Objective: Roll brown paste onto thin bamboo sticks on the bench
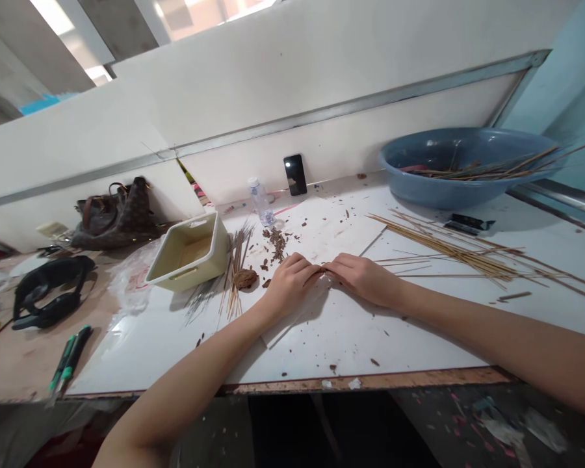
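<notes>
My left hand [288,283] and my right hand [363,278] rest on the white table [351,331], fingertips meeting near the middle. Both hands have their fingers curled and pinched together over a small item that I cannot make out. Just left of my left hand lie a brown lump of paste [245,279] and a bundle of thin sticks [236,273]. A long spread of thin bamboo sticks [468,250] lies to the right of my right hand.
A cream plastic tub [191,255] stands at the left, a small water bottle [261,201] and a phone [295,175] by the back wall. A blue basin [463,170] with sticks sits at back right. A brown handbag [117,214], black strap and green-handled tools [71,357] lie at left.
</notes>
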Available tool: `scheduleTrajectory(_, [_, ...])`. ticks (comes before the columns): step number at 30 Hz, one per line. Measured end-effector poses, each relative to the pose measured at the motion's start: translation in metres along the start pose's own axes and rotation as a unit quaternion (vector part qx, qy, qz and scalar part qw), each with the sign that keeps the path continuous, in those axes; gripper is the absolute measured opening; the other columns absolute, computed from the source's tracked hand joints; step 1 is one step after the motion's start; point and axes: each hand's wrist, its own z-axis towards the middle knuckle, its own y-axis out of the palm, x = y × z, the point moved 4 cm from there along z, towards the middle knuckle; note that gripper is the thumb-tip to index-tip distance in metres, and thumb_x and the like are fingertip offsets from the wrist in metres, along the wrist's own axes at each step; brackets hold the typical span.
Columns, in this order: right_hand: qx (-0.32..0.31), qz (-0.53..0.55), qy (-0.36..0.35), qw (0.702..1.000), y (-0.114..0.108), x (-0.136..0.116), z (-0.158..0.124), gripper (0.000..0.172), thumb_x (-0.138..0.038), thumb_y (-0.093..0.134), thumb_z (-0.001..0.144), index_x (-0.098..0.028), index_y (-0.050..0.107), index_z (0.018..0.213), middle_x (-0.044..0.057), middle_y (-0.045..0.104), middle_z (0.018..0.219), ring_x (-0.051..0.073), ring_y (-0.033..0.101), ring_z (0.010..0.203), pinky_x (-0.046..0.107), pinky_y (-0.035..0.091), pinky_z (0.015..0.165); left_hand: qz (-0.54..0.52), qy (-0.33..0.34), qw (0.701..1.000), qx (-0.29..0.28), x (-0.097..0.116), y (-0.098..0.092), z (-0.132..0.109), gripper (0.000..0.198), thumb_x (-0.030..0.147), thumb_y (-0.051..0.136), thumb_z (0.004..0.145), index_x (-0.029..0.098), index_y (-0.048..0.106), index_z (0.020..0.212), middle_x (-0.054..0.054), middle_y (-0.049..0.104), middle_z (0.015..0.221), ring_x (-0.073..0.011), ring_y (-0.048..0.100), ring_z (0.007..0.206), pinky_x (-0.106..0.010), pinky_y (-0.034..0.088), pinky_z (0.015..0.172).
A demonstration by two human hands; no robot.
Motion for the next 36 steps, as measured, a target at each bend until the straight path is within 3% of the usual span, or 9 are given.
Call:
scheduleTrajectory(23, [-0.012, -0.015, -0.017, 1.0, -0.0014, -0.0035, 0.0006, 0.028, -0.032, 0.045, 0.12, -0.017, 0.068, 0.126, 0.01, 0.071, 0.097, 0.027, 0.067, 0.092, 0.041, 0.059, 0.08, 0.018, 0.014, 0.999, -0.027, 0.004, -0.0003, 0.0014, 0.028, 0.03, 0.054, 0.116, 0.02, 0.078, 0.107, -0.009, 0.077, 0.093, -0.0256, 0.064, 0.092, -0.044, 0.058, 0.084])
scheduleTrajectory(36, [-0.043, -0.056, -0.041, 0.997, -0.0011, -0.0019, 0.0012, 0.027, -0.021, 0.041, 0.118, -0.016, 0.068, 0.121, 0.01, 0.07, 0.097, 0.026, 0.064, 0.089, 0.04, 0.057, 0.08, 0.032, 0.013, 0.999, -0.035, 0.004, 0.0016, 0.0001, 0.026, 0.028, 0.055, 0.116, 0.021, 0.076, 0.102, -0.008, 0.075, 0.092, -0.026, 0.065, 0.095, -0.043, 0.057, 0.084])
